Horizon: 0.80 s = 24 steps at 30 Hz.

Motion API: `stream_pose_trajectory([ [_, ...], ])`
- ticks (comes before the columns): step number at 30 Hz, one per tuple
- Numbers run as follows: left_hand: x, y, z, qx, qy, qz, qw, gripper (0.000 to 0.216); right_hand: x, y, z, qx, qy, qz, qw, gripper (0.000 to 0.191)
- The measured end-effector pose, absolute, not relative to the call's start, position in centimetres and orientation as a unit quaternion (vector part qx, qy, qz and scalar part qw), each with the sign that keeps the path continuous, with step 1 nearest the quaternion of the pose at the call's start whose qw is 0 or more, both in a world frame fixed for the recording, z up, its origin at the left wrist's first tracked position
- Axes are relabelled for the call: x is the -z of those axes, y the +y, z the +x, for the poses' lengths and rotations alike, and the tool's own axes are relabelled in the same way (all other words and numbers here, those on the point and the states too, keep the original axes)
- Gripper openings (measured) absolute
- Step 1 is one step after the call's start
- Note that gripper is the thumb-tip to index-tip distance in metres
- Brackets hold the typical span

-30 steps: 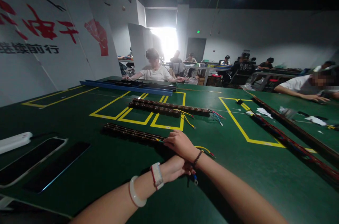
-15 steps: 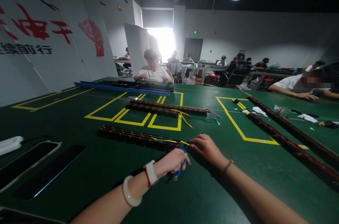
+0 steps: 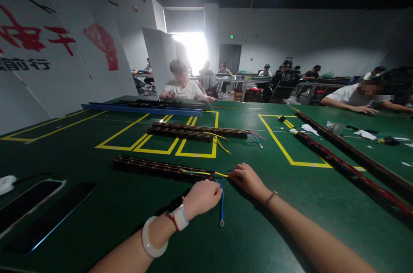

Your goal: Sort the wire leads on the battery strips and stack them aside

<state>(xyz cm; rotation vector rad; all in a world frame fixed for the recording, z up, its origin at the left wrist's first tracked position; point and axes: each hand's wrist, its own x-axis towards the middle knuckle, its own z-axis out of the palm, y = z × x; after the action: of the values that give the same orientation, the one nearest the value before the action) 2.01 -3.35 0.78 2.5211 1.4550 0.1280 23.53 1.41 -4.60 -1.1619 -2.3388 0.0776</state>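
A long dark strip (image 3: 151, 166) lies on the green table (image 3: 245, 238) in front of me, with coloured wires coming out of its right end. My left hand (image 3: 204, 197) rests closed at that end and seems to grip the blue wire (image 3: 222, 204), which hangs down toward me with a ring terminal at its tip. My right hand (image 3: 247, 179) is just right of it, fingers pinched on the yellow wire (image 3: 221, 174). I wear a watch and a pale bangle on the left wrist.
Two more dark strips (image 3: 193, 131) with wires lie inside yellow tape outlines farther back. Long strips (image 3: 342, 165) run along the right side. Two phones (image 3: 38, 210) lie at the left. A person (image 3: 182, 86) sits opposite; another person (image 3: 364, 94) works at the right.
My right hand moved from the strip's end, where it crossed over my left, out to the right with the yellow wire. My left hand shifted up to the strip's end; the blue wire now trails down.
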Motion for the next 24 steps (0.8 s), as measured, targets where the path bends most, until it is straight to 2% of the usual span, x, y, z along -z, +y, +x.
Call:
stream_pose_trajectory([
  [5, -2.1, -2.9, 1.6, -0.096, 0.553, 0.828, 0.005, 0.028, 4.5, 1.2, 23.4, -0.027, -0.863, -0.430, 0.264, 0.019],
  [9, -2.4, -2.6, 1.4, -0.101, 0.595, 0.797, -0.016, 0.029, 4.2, 1.0, 23.3, -0.030, -0.862, -0.432, 0.263, 0.020],
  [18, -1.7, -3.0, 1.7, -0.119, 0.579, 0.807, 0.008, 0.033, 3.9, 0.8, 23.2, -0.037, -0.863, -0.431, 0.259, 0.019],
  [24, -0.7, -3.2, 2.2, -0.158, 0.460, 0.869, -0.088, 0.032, 4.0, 0.9, 23.1, -0.053, -0.861, -0.430, 0.268, 0.018],
])
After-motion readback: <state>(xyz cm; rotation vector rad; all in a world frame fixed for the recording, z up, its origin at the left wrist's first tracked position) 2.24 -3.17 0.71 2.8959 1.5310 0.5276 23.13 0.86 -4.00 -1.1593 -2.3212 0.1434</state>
